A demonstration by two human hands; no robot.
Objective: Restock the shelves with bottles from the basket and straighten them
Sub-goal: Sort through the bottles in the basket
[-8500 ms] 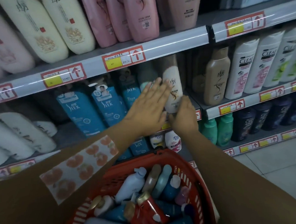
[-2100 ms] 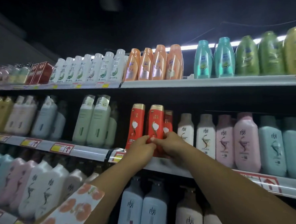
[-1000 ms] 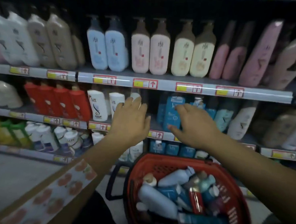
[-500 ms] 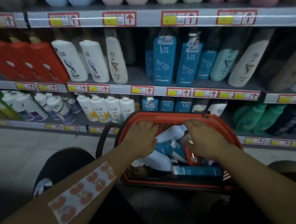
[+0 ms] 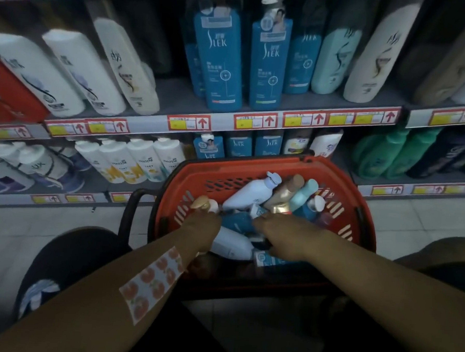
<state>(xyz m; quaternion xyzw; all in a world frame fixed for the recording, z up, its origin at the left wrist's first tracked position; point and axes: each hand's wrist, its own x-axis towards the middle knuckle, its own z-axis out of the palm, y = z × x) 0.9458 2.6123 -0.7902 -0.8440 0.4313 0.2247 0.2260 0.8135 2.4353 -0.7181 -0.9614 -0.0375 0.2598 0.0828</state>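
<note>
A red basket sits in front of me, holding several bottles: a pale blue-white one, a gold one, a teal one, a dark blue one and a white one lying flat. My left hand reaches down into the basket's left side, by a gold-capped bottle and the flat white one. My right hand lies over the dark blue bottles in the middle. Both hands' fingers are hidden among the bottles.
Shelves stand just behind the basket. Tall blue bottles and white ones fill the middle shelf. White bottles and green ones stand on the bottom shelf. My knees flank the basket on the tiled floor.
The view has dropped from the upper shelves to the basket. Both hands came down off the shelf and have sunk deeper among the basket's bottles.
</note>
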